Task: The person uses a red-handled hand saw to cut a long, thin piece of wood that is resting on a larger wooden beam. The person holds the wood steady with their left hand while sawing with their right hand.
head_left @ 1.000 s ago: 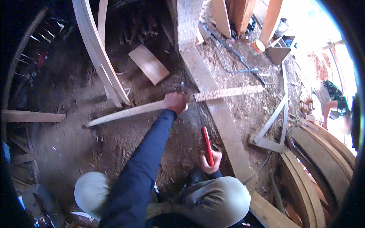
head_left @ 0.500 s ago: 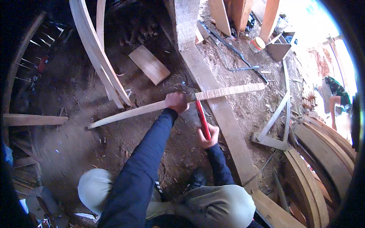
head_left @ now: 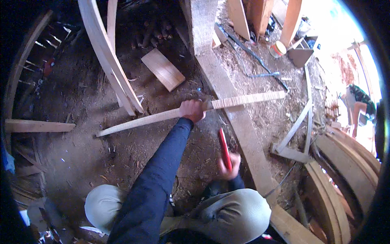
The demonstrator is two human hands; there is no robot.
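Note:
My left hand (head_left: 192, 110) is wrapped round a long, slightly curved wooden strip (head_left: 142, 120), near its middle. The strip's right part lies across a thick timber beam (head_left: 248, 142); its left end reaches down near the dirt floor. Just right of my fist a short dark patch shows on the strip. My right hand (head_left: 230, 166) grips a slim red tool (head_left: 224, 148) whose pale tip points up toward the strip, apart from it. Its exact kind cannot be made out. Both my knees are bent below my arms.
A short board (head_left: 163, 70) lies beyond the strip. Curved timbers (head_left: 106, 61) stand at left, others (head_left: 327, 195) lie at lower right. A tub (head_left: 277, 49) and an open wooden box (head_left: 301, 52) sit far right. Another person (head_left: 358, 103) bends over at the right edge.
My right hand has drawn the red tool back toward me, away from the strip. My left hand keeps its hold, and the view has shifted slightly.

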